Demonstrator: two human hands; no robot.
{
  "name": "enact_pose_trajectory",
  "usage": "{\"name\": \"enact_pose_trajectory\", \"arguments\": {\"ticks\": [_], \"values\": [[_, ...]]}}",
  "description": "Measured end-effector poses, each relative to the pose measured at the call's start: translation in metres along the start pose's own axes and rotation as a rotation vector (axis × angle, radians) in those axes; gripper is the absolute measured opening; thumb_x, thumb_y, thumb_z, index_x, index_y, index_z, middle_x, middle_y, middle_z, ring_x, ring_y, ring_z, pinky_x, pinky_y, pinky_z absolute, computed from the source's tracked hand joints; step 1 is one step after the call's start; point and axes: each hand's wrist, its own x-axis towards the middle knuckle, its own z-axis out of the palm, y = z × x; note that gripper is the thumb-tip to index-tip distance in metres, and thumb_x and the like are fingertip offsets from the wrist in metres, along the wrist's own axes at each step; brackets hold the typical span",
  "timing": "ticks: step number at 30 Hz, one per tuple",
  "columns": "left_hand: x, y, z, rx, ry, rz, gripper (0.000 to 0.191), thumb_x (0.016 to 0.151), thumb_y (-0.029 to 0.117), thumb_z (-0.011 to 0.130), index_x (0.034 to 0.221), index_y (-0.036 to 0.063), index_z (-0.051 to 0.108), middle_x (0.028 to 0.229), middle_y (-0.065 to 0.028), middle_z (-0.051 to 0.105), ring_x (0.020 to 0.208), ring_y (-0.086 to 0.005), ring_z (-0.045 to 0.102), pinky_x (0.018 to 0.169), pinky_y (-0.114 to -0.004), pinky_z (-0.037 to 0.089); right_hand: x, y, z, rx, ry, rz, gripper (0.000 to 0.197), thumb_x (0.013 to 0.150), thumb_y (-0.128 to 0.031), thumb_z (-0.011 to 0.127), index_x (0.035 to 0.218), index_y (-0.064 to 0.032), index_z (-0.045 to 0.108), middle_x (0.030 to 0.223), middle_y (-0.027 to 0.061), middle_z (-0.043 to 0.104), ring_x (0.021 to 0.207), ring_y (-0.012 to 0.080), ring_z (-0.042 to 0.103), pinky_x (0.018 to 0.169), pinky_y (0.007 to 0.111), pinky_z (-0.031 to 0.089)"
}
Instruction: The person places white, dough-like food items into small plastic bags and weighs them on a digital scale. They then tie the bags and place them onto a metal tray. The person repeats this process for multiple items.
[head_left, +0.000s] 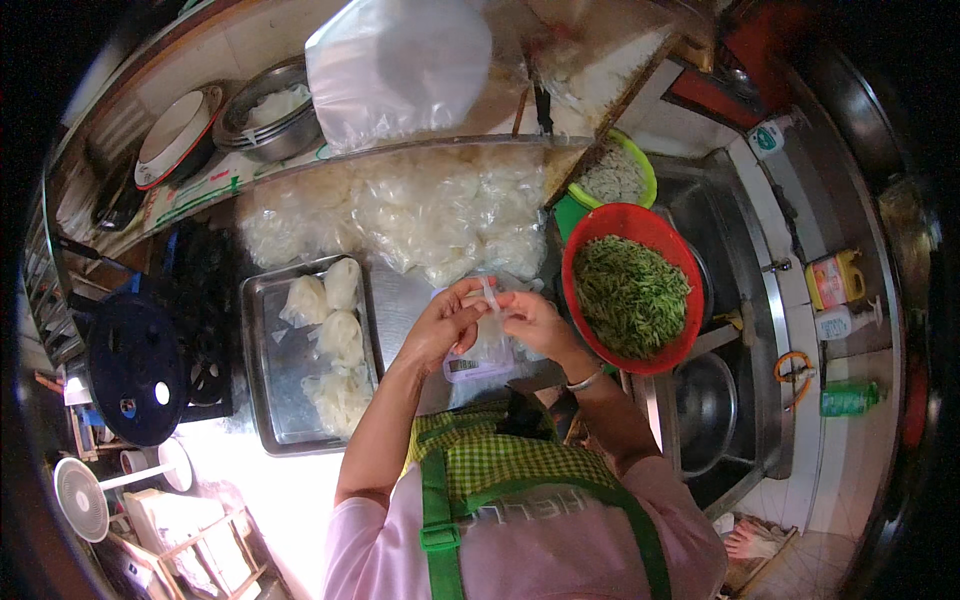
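Note:
My left hand and my right hand meet at the middle of the counter, pinching the twisted neck of a clear plastic bag. The bag's lower part hangs over a small kitchen scale with a lit display; I cannot tell if it touches the scale. Left of my hands, a metal tray holds several pale, noodle-like bundles along its right side. Filled clear bags of pale food lie piled beyond my hands.
A red basin of shredded green vegetable stands to the right, near a yellow-green bowl and a sink. A stack of clear bags hangs over the back shelf beside metal bowls. A dark blue pan-like disc is at left.

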Motion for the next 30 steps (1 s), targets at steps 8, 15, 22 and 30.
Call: {"name": "enact_pose_trajectory", "arguments": {"ticks": [8, 15, 22, 30], "values": [[0.007, -0.014, -0.015, 0.412, 0.068, -0.045, 0.023, 0.088, 0.013, 0.055, 0.108, 0.0010, 0.056, 0.095, -0.0066, 0.063, 0.041, -0.0068, 0.039, 0.038, -0.022, 0.032, -0.011, -0.023, -0.018, -0.236, 0.141, -0.021, 0.015, 0.088, -0.014, 0.055, 0.087, 0.0005, 0.060, 0.078, 0.0005, 0.058, 0.074, 0.0073, 0.050, 0.069, 0.024, 0.042], [0.011, -0.002, 0.014, 0.564, 0.091, 0.227, 0.022, 0.090, 0.016, 0.056, 0.107, 0.0027, 0.058, 0.070, -0.0021, 0.054, 0.050, -0.0058, 0.045, 0.045, -0.022, 0.035, -0.011, -0.049, -0.020, -0.364, 0.125, -0.135, 0.015, 0.090, -0.015, 0.052, 0.086, -0.0006, 0.057, 0.076, 0.0013, 0.055, 0.070, 0.0082, 0.050, 0.066, 0.023, 0.041], [0.026, -0.016, 0.013, 0.505, -0.027, 0.130, 0.017, 0.089, 0.016, 0.054, 0.095, 0.0010, 0.061, 0.066, -0.0008, 0.053, 0.055, -0.0081, 0.049, 0.049, -0.024, 0.039, -0.011, -0.067, -0.009, 0.120, 0.202, -0.068, 0.015, 0.093, -0.015, 0.047, 0.088, -0.0023, 0.054, 0.079, 0.0023, 0.054, 0.073, 0.0118, 0.054, 0.069, 0.027, 0.045], [0.036, -0.034, -0.003, 1.129, 0.152, 0.408, 0.021, 0.079, 0.009, 0.059, 0.098, 0.0012, 0.061, 0.082, -0.0170, 0.064, 0.067, -0.0330, 0.061, 0.062, -0.036, 0.047, -0.046, -0.082, -0.026, 0.238, 0.390, -0.427, 0.025, 0.095, -0.024, 0.045, 0.090, -0.0022, 0.055, 0.074, 0.0030, 0.056, 0.069, 0.0123, 0.055, 0.065, 0.027, 0.046]]}}
